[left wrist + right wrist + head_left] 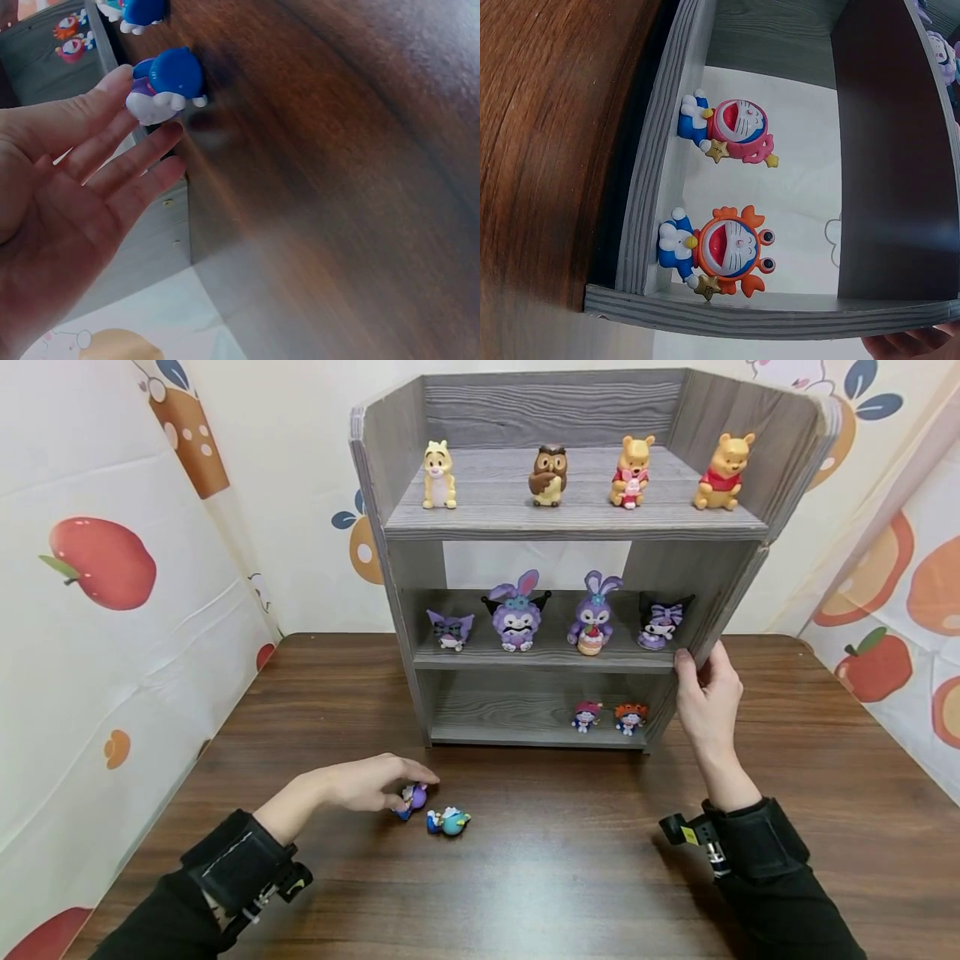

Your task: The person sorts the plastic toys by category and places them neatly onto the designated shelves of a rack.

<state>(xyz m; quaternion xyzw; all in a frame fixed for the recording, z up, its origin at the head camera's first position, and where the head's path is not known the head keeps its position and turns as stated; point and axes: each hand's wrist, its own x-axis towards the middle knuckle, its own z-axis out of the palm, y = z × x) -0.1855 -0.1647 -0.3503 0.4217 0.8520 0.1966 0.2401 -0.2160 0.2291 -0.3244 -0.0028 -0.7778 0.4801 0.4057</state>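
Note:
My left hand point(367, 783) is low over the table with thumb and fingers around a small blue-and-purple figurine point(415, 797). In the left wrist view the thumb touches the side of this figurine point(166, 84), the index finger is partly hidden behind it, and the other fingers extend loosely below. Close beside it lies a turquoise-and-blue figurine point(448, 821). My right hand point(708, 697) grips the right side panel of a grey wooden display shelf point(510, 662), thumb at the front edge. On its bottom tier stand a pink-hooded figurine point(739, 124) and an orange crab-hooded figurine point(731, 247).
Several purple figurines, one a rabbit with a cake point(592, 614), line the middle tier. Up top are a yellow rabbit point(438, 475), an owl point(548, 477) and two bears, one a red-shirted bear point(724, 472). Fruit-print cloth point(97, 693) hangs around the brown table point(540, 877).

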